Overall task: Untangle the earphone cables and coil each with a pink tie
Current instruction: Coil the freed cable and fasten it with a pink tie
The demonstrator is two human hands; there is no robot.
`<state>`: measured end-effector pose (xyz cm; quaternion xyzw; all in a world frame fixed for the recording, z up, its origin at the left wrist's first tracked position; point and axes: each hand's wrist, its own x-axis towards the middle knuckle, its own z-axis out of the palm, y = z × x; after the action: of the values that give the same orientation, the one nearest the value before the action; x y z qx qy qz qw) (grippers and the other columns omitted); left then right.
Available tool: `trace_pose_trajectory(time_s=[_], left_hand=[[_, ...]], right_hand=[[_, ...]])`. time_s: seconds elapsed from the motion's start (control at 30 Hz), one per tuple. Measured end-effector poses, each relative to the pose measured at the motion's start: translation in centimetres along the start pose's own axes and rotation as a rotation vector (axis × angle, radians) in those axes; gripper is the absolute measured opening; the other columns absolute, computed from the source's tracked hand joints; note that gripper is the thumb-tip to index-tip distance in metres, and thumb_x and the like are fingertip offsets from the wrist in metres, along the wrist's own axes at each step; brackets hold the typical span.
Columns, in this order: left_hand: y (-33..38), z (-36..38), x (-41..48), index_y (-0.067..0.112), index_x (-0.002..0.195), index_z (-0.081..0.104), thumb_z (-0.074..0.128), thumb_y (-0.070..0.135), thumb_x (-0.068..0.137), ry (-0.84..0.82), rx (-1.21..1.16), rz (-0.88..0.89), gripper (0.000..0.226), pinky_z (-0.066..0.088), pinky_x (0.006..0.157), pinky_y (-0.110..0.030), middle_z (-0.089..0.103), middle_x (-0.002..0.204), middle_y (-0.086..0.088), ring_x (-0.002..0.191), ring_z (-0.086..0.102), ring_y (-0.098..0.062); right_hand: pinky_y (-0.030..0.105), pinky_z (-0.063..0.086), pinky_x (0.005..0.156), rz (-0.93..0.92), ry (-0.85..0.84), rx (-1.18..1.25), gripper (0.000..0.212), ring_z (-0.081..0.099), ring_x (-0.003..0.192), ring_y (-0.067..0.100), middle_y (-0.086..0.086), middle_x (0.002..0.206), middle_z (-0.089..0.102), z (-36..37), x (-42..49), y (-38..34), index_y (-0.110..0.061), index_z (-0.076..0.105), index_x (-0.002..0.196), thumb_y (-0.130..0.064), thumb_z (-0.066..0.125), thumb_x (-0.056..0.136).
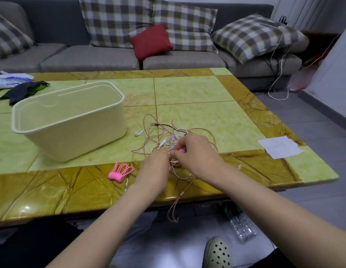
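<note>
Fingertips of both hands (174, 157) — and the cable knot (173, 144) between them — mostly hidden.

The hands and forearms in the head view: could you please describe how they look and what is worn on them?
Both forearms are bare as far as the frame shows, with no sleeves in sight. The left hand and right hand wear no gloves. No watch, bracelet or ring is visible.

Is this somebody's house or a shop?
Most likely a living room at home: a grey sofa with checked cushions sits behind a low coffee table.
</note>
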<state>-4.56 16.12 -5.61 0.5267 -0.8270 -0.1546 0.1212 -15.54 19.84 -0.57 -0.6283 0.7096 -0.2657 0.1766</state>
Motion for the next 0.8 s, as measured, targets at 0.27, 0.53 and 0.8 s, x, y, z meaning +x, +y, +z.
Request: trace_pose_trajectory(time_s=[0.27,0.53,0.8], left_hand=[[0.4,-0.9,0.6,0.009,0.093,0.051,0.035,0.012,0.101,-0.028,-0.329,-0.100,0.019,0.034,0.071,-0.032,0.060,0.098,-0.015,0.096,0.054,-0.032],[3.3,-2.1,-1.2,0.016,0.073,0.044,0.036,0.013,0.100,-0.122,-0.824,0.000,0.028,0.040,0.064,-0.027,0.050,0.058,0.008,0.054,0.046,-0.007],[4.2,-3.4,-3.5,0.029,0.082,0.030,0.042,0.022,0.098,-0.132,-0.157,0.280,0.021,0.041,0.068,-0.037,0.062,0.082,0.003,0.077,0.055,-0.021]], right_hand=[[0.018,0.052,0.050,0.222,0.021,0.601,0.018,0.055,0.045,0.003,0.002,0.063,0.061,2.3,-2.4,2.5,-0.017,0.061,0.074,-0.009,0.060,0.090],[0.011,0.050,0.050,0.507,-0.329,1.397,0.018,0.055,0.047,0.000,-0.003,0.061,0.061,1.5,-3.4,4.8,-0.008,0.069,0.075,-0.010,0.055,0.086],[0.012,0.047,0.057,0.298,-0.449,0.858,0.011,0.058,0.066,0.009,0.006,0.075,0.066,-2.3,-1.8,7.2,-0.008,0.068,0.080,0.001,0.062,0.084]])
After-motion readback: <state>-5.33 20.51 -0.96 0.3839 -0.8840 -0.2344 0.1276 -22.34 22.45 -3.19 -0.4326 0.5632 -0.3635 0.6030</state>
